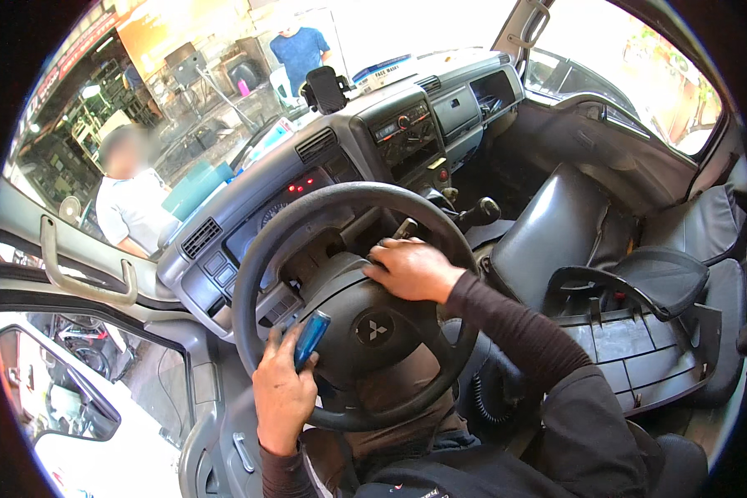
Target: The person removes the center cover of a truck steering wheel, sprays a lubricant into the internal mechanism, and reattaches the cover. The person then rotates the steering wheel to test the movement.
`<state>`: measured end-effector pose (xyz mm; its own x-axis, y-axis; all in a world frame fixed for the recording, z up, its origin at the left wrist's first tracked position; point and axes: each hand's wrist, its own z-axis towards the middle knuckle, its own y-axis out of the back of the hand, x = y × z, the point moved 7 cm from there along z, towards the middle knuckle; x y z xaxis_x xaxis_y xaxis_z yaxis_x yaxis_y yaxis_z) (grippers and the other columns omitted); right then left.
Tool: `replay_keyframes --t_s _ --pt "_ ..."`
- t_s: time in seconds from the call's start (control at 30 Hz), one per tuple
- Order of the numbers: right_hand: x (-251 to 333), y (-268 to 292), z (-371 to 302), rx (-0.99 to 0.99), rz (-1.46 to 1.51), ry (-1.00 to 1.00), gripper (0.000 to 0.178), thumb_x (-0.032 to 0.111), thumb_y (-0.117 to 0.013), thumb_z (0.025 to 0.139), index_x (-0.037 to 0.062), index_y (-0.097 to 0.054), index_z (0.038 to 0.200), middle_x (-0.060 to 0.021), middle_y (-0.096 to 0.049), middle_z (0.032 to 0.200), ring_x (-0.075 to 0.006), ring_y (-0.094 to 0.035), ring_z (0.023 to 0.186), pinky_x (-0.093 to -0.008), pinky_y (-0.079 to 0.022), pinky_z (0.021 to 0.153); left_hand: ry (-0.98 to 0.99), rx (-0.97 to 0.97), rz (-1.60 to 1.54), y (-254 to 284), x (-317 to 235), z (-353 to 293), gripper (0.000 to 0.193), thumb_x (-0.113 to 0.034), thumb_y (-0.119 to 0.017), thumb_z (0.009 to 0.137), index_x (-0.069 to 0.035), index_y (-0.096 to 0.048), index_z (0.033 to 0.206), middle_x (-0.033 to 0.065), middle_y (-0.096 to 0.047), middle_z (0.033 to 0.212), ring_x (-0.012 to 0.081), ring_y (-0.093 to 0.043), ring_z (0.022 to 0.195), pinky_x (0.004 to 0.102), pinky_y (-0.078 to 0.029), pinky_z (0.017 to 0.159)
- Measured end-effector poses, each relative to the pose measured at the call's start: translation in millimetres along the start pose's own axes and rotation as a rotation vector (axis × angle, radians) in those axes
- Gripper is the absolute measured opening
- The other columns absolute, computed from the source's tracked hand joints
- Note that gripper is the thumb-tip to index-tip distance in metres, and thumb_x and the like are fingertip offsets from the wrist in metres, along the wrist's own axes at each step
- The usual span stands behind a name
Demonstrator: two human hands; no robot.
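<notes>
blue translucent tool handle (311,338) is gripped in the closed left hand (282,397), seen from the head view at the lower left of the black steering wheel (257,257). its long axis is tilted up and right, toward the wheel hub (372,325). the right hand (412,270) is laid with fingers curled on the hub's upper edge, up and right of the handle, holding nothing that can be seen.

My hands are crowded by the wheel (257,249); stalk (404,228) blocks at twelve, trim panel (631,349) fills three, open gap toward the shifter (481,212) at one.
</notes>
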<state>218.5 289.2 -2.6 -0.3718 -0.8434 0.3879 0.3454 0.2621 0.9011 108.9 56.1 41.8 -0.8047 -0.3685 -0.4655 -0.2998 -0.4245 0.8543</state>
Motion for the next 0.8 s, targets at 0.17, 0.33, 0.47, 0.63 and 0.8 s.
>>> replay_keyframes --t_s 0.17,0.33,0.47,0.63,0.8 --pt "-25.9 12.9 -8.0 0.483 -0.013 0.040 0.076 0.061 -0.073 0.090 0.0003 -0.063 0.136 -0.0277 -0.072 0.120 -0.0433 -0.067 0.119 -0.0498 -0.052 0.102 0.031 -0.017 -0.136 16.3 2.7 -6.7 0.047 -0.010 -0.078 0.087 -0.005 -0.069 0.133 0.0287 -0.068 0.130 0.0472 -0.068 0.114 0.0453 -0.054 0.099" --pt "-34.5 2.8 -3.2 0.488 0.085 0.029 0.072 0.051 -0.083 0.085 0.0033 -0.064 0.136 -0.0241 -0.073 0.120 -0.0413 -0.068 0.119 -0.0490 -0.053 0.100 0.252 -0.188 -0.316 32.3 21.4 -7.6 0.031 -0.006 -0.074 0.094 0.002 -0.069 0.123 0.0192 -0.072 0.094 0.0255 -0.072 0.088 0.0367 -0.055 0.084" --pt "-35.0 -0.3 -18.6 0.459 0.167 -0.030 0.075 0.046 -0.085 0.085 0.0043 -0.060 0.142 -0.0241 -0.073 0.120 -0.0411 -0.069 0.117 -0.0482 -0.052 0.101 0.270 -0.248 -0.494 35.7 26.6 -5.1 0.021 -0.005 -0.074 0.096 0.004 -0.067 0.113 0.0071 -0.060 0.078 0.0132 -0.058 0.076 0.0310 -0.050 0.072" --pt "-34.0 0.6 -28.5 0.460 0.187 -0.021 0.079 0.043 -0.085 0.086 0.0033 -0.055 0.148 -0.0246 -0.074 0.117 -0.0411 -0.071 0.112 -0.0473 -0.052 0.101 0.150 -0.345 -0.425 46.8 22.4 2.0 0.026 -0.006 -0.075 0.096 0.006 -0.067 0.118 0.0091 -0.063 0.083 0.0129 -0.054 0.078 0.0295 -0.048 0.073" --pt "-35.5 1.3 -23.6 0.429 0.163 0.022 0.079 0.038 -0.087 0.084 0.0045 -0.054 0.148 -0.0262 -0.074 0.114 -0.0417 -0.071 0.110 -0.0486 -0.053 0.098 0.105 -0.422 -0.354 69.1 31.7 13.7 0.030 -0.011 -0.075 0.098 0.006 -0.067 0.122 0.0145 -0.069 0.093 0.0172 -0.060 0.082 0.0332 -0.051 0.080"
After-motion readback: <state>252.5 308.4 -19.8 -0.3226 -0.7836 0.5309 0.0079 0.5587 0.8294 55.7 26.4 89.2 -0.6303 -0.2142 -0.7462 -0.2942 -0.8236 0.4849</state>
